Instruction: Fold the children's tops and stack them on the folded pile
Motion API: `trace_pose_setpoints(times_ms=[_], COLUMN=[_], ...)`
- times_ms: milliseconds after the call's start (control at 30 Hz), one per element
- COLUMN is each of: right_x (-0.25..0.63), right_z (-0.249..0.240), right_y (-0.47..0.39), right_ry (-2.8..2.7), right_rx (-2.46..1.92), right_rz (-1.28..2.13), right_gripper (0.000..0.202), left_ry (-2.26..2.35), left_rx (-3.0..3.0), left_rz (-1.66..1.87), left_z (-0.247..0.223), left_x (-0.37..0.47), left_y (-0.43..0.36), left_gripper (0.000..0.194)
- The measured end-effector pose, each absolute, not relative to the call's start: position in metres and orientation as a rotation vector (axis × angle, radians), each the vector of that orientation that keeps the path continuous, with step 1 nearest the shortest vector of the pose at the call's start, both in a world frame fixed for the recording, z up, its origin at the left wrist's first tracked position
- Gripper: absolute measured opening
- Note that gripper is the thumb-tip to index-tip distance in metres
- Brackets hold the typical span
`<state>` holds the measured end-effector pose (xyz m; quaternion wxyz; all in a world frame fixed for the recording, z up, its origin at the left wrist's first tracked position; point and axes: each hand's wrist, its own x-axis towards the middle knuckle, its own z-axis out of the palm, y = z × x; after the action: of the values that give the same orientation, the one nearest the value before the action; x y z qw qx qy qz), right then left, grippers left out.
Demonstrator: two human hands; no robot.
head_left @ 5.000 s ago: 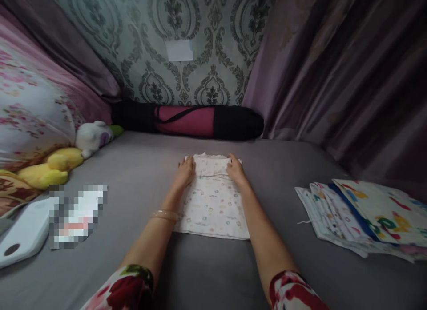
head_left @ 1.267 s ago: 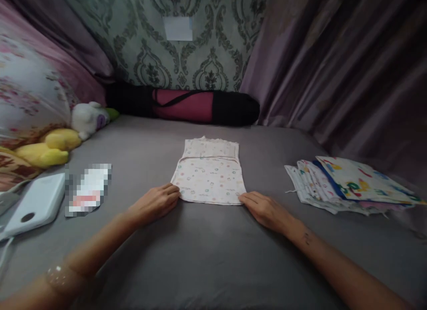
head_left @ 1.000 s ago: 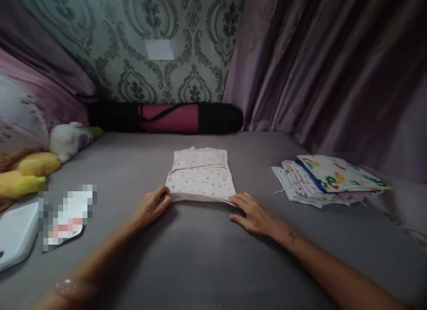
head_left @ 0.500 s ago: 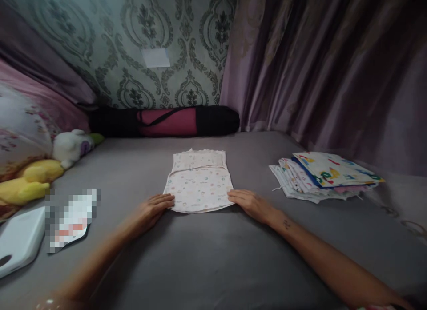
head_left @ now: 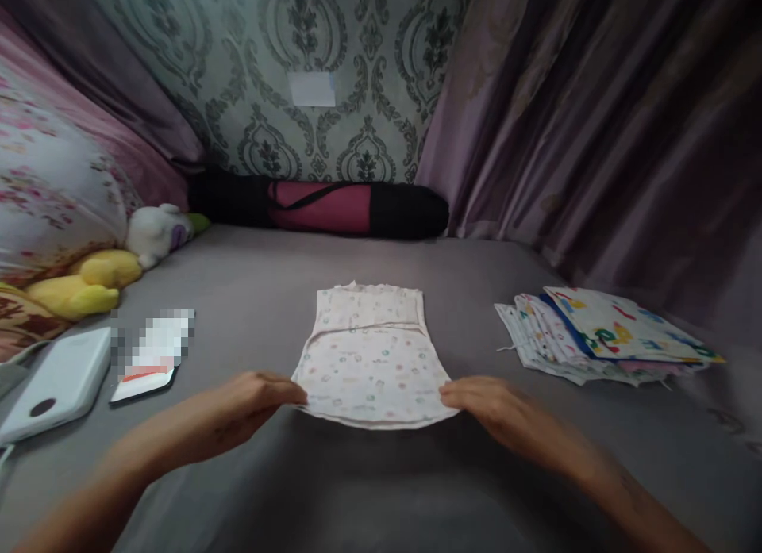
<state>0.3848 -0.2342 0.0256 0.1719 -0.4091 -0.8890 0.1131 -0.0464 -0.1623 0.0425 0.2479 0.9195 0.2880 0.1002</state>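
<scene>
A white cloth with small coloured prints (head_left: 369, 370) lies folded on the grey bed sheet (head_left: 381, 489), its near edge raised a little above the sheet. My left hand (head_left: 255, 398) pinches the cloth's near left corner, fingers closed. At the near right corner, my right hand (head_left: 491, 406) grips the cloth in the same way. A fold line crosses the cloth's upper part, and its far edge rests flat and slightly ruffled.
To the right sits a stack of folded printed cloths (head_left: 631, 327). On the left are a phone (head_left: 155, 355), a white power bank (head_left: 59, 382), a yellow plush (head_left: 89, 287) and a white plush (head_left: 155, 232). A black and pink bag (head_left: 321, 208) lies along the wall.
Both hands have gone from lying flat on the near corners to gripping them. The cloth's near edge has lifted and come closer. The camera view has shifted.
</scene>
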Motion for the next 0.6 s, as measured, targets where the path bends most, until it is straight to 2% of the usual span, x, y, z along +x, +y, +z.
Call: trace_pose_setpoints(times_ms=[100, 200, 400, 600], right_x=[0.384, 0.376, 0.358, 0.329], right_z=[0.029, 0.032, 0.005, -0.016], right_y=[-0.23, -0.197, -0.108, -0.068], right_ry=[-2.475, -2.336, -1.752, -1.541], right_rx=[-1.197, -1.314, -1.605, -2.017], right_rz=[0.518, 0.664, 0.518, 0.399], right_gripper=[0.036, 0.03, 0.023, 0.027], left_ry=[0.856, 0.954, 1.309, 1.751], left_rx=[2.361, 2.14, 1.654, 1.585], left_rz=[0.228, 0.181, 0.67, 0.82], left_z=[0.044, 0.042, 0.014, -0.019], left_x=[-0.046, -0.035, -0.001, 0.03], left_y=[-0.152, -0.117, -0.058, -0.036], left_gripper=[0.03, 0.03, 0.029, 0.022])
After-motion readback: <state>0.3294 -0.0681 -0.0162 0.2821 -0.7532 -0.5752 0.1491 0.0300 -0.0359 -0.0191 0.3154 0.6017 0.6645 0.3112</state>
